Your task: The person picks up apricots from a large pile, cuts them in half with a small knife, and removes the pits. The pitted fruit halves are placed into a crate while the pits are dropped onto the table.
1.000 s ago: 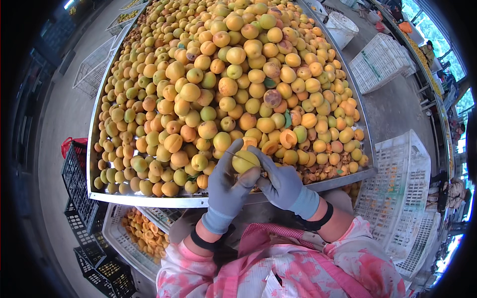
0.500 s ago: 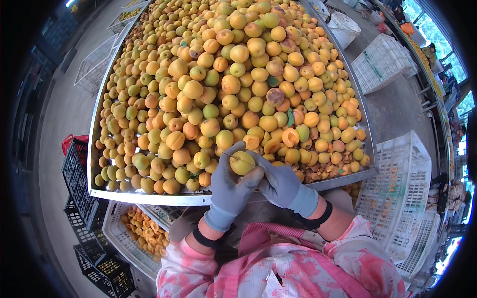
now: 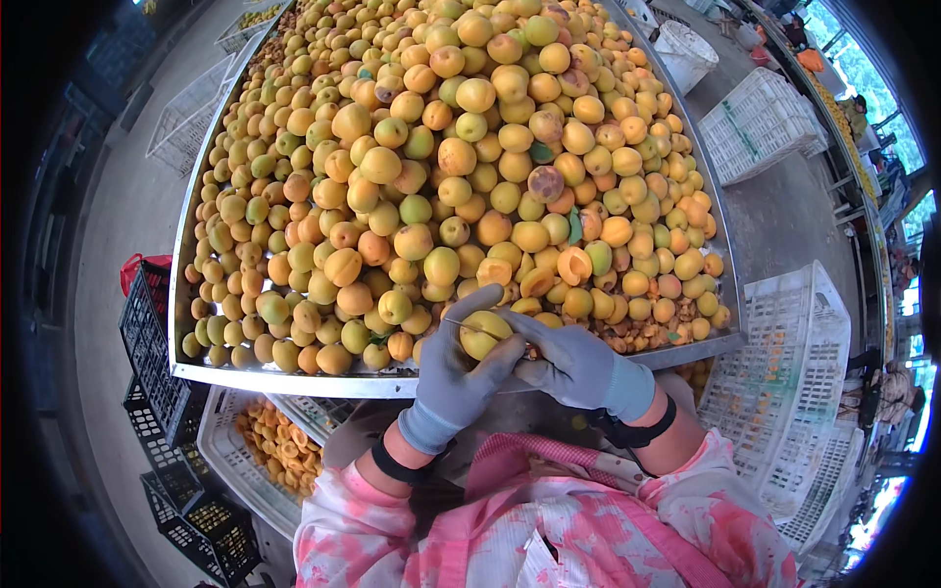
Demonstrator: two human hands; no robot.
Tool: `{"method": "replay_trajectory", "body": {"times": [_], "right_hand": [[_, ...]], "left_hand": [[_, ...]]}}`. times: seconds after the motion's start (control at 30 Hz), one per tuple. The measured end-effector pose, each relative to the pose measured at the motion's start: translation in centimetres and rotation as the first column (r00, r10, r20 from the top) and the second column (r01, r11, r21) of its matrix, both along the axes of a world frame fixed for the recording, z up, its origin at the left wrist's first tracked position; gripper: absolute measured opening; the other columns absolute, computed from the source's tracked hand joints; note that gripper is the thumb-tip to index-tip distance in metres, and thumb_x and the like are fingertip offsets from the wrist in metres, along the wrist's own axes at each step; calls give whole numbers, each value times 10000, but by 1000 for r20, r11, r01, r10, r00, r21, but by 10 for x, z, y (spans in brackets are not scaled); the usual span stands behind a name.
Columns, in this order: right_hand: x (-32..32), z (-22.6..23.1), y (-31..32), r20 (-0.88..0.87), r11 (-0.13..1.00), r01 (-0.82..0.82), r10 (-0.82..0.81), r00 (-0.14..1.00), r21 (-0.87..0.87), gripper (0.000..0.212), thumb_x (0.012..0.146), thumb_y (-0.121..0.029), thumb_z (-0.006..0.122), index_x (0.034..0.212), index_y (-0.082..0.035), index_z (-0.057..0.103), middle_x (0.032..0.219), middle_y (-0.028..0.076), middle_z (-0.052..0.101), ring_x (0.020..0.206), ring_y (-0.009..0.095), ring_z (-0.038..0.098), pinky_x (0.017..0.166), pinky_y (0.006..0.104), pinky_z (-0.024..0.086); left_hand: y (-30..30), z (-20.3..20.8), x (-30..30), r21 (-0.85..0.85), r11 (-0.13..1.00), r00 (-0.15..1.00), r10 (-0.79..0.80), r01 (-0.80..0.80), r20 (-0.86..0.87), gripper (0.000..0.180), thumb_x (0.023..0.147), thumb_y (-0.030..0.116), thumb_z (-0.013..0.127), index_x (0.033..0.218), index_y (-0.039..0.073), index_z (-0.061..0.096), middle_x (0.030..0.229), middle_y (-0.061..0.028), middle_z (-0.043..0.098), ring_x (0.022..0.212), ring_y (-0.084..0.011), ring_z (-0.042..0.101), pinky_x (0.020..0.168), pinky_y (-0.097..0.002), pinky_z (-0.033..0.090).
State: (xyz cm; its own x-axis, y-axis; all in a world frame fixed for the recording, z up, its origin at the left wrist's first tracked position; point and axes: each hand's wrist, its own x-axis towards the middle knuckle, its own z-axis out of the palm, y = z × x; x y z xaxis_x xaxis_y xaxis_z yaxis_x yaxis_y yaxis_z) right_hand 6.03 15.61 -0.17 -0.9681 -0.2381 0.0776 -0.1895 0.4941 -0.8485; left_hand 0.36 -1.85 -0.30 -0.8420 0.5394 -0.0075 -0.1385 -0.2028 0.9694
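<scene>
My left hand [image 3: 456, 377], in a grey glove, is closed round a yellow-green apricot [image 3: 482, 336] just over the near edge of the metal table. A thin dark blade lies across the fruit, its tip showing past the left side. My right hand [image 3: 578, 365], gloved too, is pinched close against the apricot's right side, on what looks like a small knife [image 3: 532, 350]; its handle is mostly hidden by the fingers. Beyond both hands rises a large heap of apricots [image 3: 421, 186], among them a few halved ones [image 3: 574, 265] and a bruised one [image 3: 545, 184].
The metal table's raised rim [image 3: 294, 381] runs in front of me. Below it at left stands a white crate [image 3: 230, 441] with apricot halves [image 3: 279, 446]. Black crates [image 3: 157, 333] are stacked further left. White crates [image 3: 784, 382] lean at right; a white bucket [image 3: 684, 54] stands behind.
Both hands have shifted slightly down with the apricot. The right hand has turned a little and its fingers sit lower at the fruit's right side; the blade still crosses the apricot.
</scene>
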Motion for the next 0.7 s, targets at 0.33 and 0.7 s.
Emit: {"method": "replay_trajectory", "body": {"times": [0.33, 0.7], "right_hand": [[5, 9, 15, 104, 993, -61, 50, 993, 100, 611, 931, -456, 491, 1383, -57, 388, 855, 208, 628, 741, 390, 626, 626, 421, 489], [-2, 1, -6, -48, 988, 145, -143, 989, 47, 602, 941, -356, 518, 1423, -50, 324, 767, 183, 627, 681, 360, 640, 577, 390, 488]], "left_hand": [[2, -2, 6, -31, 996, 997, -78, 78, 6, 509, 866, 44, 637, 1311, -51, 410, 1048, -86, 597, 956, -122, 584, 849, -251, 486], [0, -5, -3, 166, 986, 985, -60, 33, 162, 639, 893, 119, 645, 1413, -52, 315, 1204, -91, 552, 1103, -146, 530, 969, -277, 417]]}}
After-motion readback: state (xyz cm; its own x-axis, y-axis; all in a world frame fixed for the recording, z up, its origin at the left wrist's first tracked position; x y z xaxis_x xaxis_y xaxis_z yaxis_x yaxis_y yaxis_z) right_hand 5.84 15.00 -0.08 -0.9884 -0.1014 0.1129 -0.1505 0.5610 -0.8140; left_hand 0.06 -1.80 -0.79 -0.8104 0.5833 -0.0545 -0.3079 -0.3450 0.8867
